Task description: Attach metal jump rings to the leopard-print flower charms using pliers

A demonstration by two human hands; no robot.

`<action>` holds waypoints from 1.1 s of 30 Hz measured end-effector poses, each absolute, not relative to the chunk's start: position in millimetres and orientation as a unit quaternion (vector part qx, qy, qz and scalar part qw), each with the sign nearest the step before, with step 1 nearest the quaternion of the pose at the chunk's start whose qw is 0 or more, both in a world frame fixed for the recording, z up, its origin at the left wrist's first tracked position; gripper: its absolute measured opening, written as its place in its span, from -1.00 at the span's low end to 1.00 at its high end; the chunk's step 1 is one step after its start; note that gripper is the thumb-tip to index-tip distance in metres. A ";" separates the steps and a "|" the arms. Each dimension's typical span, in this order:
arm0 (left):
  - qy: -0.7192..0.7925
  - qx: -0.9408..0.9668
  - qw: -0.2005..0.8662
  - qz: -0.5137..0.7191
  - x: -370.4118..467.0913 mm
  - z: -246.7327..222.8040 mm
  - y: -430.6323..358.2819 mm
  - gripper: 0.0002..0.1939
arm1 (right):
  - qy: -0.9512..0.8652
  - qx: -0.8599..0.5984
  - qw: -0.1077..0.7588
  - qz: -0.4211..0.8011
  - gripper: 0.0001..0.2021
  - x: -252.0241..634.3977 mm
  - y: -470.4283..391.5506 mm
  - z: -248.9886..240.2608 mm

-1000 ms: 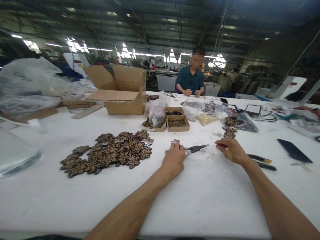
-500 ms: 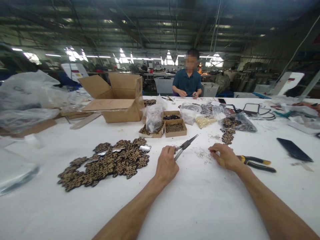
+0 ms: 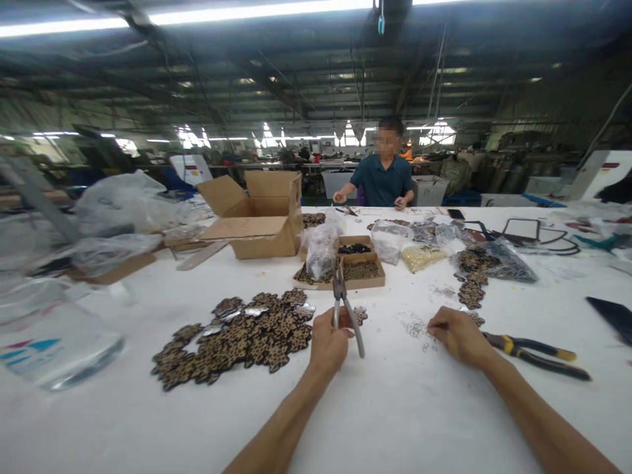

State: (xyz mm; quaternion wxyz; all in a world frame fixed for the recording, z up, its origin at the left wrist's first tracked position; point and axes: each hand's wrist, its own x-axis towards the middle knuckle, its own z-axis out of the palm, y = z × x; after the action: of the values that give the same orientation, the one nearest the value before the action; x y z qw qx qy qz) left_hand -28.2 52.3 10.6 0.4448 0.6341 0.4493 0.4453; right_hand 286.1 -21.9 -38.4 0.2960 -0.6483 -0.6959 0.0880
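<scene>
My left hand is closed around long-nose pliers, whose tips point away from me and whose handles spread apart. A leopard-print flower-shaped patch shows just beyond its fingers; whether they grip it I cannot tell. My right hand has thumb and fingers pinched together at the edge of scattered small metal rings; anything between the fingertips is too small to make out. Left of my left hand lies a pile of leopard-print patches. Yellow-and-black pliers rest beside my right wrist.
Small cardboard trays of metal pieces stand ahead, with a large open carton to their left. Plastic bags and more patches lie right. Across the table sits a co-worker. A dark phone lies far right.
The view has swung left and upward. In my left hand the pliers have turned from pointing right to pointing away, and a patch now shows beside that hand. My right hand stays by the rings.
</scene>
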 end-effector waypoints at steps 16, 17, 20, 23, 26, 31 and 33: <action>0.546 0.782 0.233 0.188 -67.7 13.8 77.5 -0.84 | -0.705 -0.682 0.193 0.039 -0.84 290.8 -34.9 -43.3; 0.547 0.785 0.224 0.188 -67.1 15.3 75.8 -0.85 | -0.710 -0.674 0.204 0.031 -0.84 292.0 -36.6 -44.5; 0.548 0.790 0.198 0.190 -65.0 20.4 70.0 -0.84 | -0.697 -0.668 0.260 0.036 -0.81 301.9 -41.0 -44.9; 0.551 0.791 0.178 0.198 -64.6 24.4 65.3 -0.76 | -0.647 -0.679 0.344 0.044 -0.78 322.0 -44.7 -39.6; 0.552 0.791 0.165 0.204 -64.5 25.8 62.8 -0.69 | -0.581 -0.689 0.432 0.041 -0.77 343.2 -49.6 -32.8; 0.559 0.789 0.144 0.209 -65.9 22.2 65.1 -0.67 | -0.550 -0.690 0.467 0.054 -0.68 358.3 -58.0 -25.8; 0.565 0.786 0.136 0.210 -68.9 22.0 66.4 -0.64 | -0.548 -0.690 0.469 0.049 -0.65 358.3 -59.5 -24.0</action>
State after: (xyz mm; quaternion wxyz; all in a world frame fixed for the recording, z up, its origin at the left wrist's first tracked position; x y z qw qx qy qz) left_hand -68.9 66.4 22.0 0.1355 0.7859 0.5655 0.2104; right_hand 358.3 -59.5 -24.0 0.4695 -0.6902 -0.5484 0.0494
